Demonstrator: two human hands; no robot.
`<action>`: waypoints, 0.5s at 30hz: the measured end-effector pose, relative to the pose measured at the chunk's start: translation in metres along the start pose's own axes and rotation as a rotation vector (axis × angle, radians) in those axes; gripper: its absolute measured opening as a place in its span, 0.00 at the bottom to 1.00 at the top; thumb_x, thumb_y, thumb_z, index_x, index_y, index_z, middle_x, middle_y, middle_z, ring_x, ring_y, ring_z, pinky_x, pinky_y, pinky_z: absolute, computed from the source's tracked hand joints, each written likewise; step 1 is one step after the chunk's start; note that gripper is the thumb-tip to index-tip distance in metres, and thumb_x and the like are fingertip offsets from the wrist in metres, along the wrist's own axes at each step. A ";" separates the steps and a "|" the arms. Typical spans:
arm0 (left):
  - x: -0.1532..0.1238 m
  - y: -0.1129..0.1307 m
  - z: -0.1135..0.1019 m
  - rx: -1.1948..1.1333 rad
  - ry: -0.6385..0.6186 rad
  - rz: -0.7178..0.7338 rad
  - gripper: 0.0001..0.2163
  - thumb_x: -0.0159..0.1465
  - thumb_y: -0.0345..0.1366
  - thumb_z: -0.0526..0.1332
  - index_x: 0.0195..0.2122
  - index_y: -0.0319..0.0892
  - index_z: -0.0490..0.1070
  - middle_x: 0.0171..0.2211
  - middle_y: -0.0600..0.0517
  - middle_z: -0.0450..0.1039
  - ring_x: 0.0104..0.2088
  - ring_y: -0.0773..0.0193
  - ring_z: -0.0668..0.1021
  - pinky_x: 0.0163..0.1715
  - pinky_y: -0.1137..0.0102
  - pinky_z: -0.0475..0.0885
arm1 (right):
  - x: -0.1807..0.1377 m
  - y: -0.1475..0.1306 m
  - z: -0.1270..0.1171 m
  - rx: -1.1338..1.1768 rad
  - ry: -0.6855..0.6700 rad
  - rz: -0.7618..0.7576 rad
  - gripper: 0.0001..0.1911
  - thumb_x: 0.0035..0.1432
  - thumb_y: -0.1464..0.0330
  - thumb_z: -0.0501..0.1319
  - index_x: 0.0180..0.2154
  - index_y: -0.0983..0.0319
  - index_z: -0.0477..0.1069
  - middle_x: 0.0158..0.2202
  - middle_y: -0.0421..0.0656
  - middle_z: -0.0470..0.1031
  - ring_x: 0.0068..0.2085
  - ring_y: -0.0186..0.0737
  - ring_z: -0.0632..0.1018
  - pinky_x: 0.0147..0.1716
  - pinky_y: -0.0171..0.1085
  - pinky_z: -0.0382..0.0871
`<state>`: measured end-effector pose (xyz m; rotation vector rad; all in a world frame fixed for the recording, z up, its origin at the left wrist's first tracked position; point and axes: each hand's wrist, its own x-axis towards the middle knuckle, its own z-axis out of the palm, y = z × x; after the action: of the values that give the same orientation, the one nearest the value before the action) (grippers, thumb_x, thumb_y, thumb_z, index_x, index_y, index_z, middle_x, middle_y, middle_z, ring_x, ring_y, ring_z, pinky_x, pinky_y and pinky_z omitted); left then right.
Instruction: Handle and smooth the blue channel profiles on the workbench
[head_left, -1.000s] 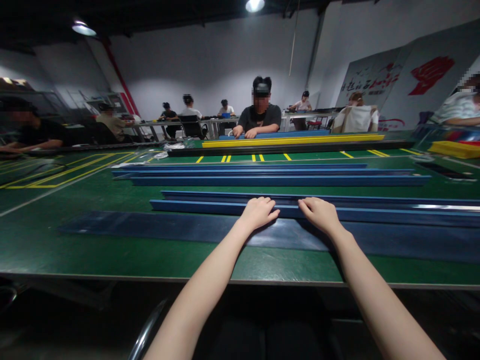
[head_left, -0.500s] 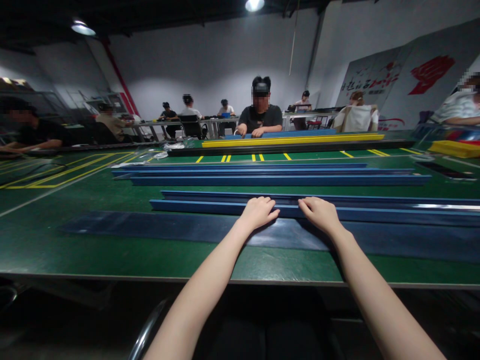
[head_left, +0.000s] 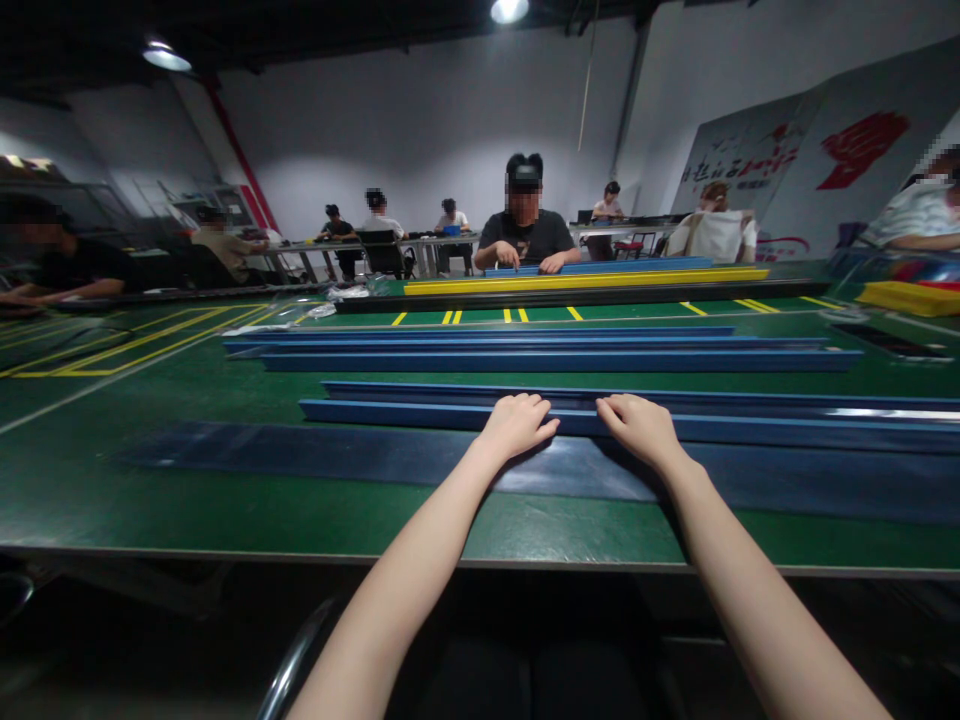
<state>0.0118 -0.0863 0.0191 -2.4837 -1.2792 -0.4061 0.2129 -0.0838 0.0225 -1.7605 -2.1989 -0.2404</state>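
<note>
With left hand (head_left: 516,424) and right hand (head_left: 640,426) apart, curled over its near edge, touched the blue rail (head_left: 390,413); could not tell whether clamped. Had it stretched lengthwise alongside the flat blue strip (head_left: 300,452), just past its far side, equally near both hands.

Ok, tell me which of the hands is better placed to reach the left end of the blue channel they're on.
Probably the left hand: it curls over the blue channel closer to that end than the right hand, which would likely have to cross over it.
</note>
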 end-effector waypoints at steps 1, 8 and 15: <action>0.000 0.000 0.000 -0.001 -0.001 -0.001 0.14 0.63 0.44 0.48 0.34 0.41 0.68 0.35 0.50 0.72 0.38 0.61 0.73 0.35 0.69 0.67 | 0.000 0.000 0.000 0.002 0.003 -0.002 0.22 0.60 0.60 0.43 0.27 0.60 0.71 0.32 0.42 0.75 0.36 0.38 0.73 0.26 0.32 0.53; 0.000 0.000 -0.001 -0.009 -0.006 -0.005 0.14 0.64 0.44 0.48 0.34 0.41 0.68 0.35 0.50 0.72 0.38 0.61 0.73 0.36 0.70 0.67 | -0.001 0.000 0.000 0.004 0.020 -0.003 0.22 0.60 0.60 0.43 0.26 0.59 0.71 0.31 0.42 0.75 0.35 0.37 0.73 0.25 0.32 0.52; 0.000 0.000 -0.001 -0.015 -0.017 -0.009 0.14 0.64 0.43 0.48 0.35 0.41 0.68 0.35 0.49 0.72 0.38 0.62 0.73 0.36 0.70 0.67 | -0.001 -0.001 -0.001 0.008 0.012 -0.001 0.22 0.60 0.60 0.43 0.26 0.59 0.71 0.32 0.43 0.75 0.36 0.37 0.73 0.26 0.32 0.53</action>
<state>0.0117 -0.0870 0.0196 -2.4996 -1.2992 -0.3982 0.2121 -0.0853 0.0236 -1.7495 -2.1900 -0.2417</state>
